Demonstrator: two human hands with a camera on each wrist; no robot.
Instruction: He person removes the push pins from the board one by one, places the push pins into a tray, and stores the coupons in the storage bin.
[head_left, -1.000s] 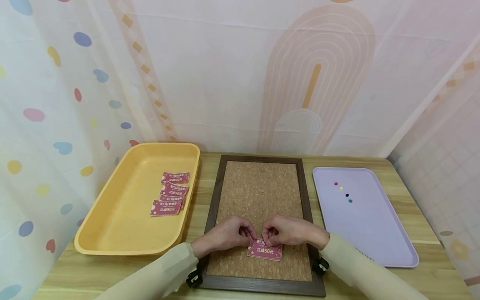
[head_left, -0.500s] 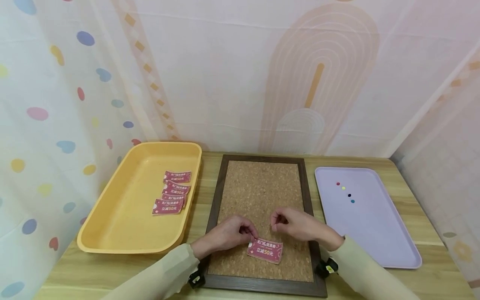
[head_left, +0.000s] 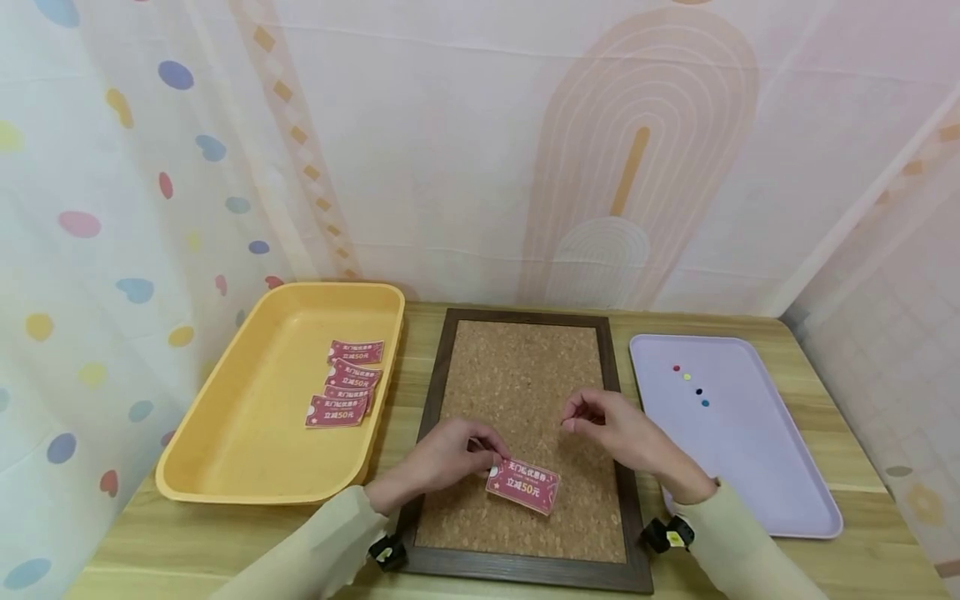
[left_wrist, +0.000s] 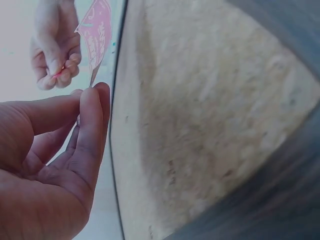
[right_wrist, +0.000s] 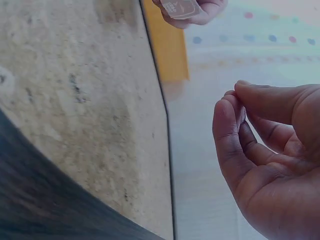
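Observation:
My left hand (head_left: 448, 457) pinches a pink paper coupon (head_left: 523, 486) at its upper left corner, over the lower part of a framed cork board (head_left: 517, 367). Printed white and yellow writing faces up on the coupon, which tilts down to the right. To the right, apart from the coupon, my right hand (head_left: 618, 433) hovers above the board with thumb and fingertips together. Between those tips the left wrist view shows a small red push pin (left_wrist: 58, 74), mostly covered by the fingers. In the right wrist view the pin is hidden.
At the left stands a yellow tray (head_left: 255, 417) with several more pink coupons (head_left: 335, 411) overlapping along its right side. A lilac tray (head_left: 750, 450) lies to the right, holding several small coloured pins (head_left: 699, 392). Patterned curtains hang behind the wooden table (head_left: 862, 567).
My right hand has let go of the coupon's top edge and moved up and right. My left hand has shifted slightly up and left, with the coupon turning a little downward at its right.

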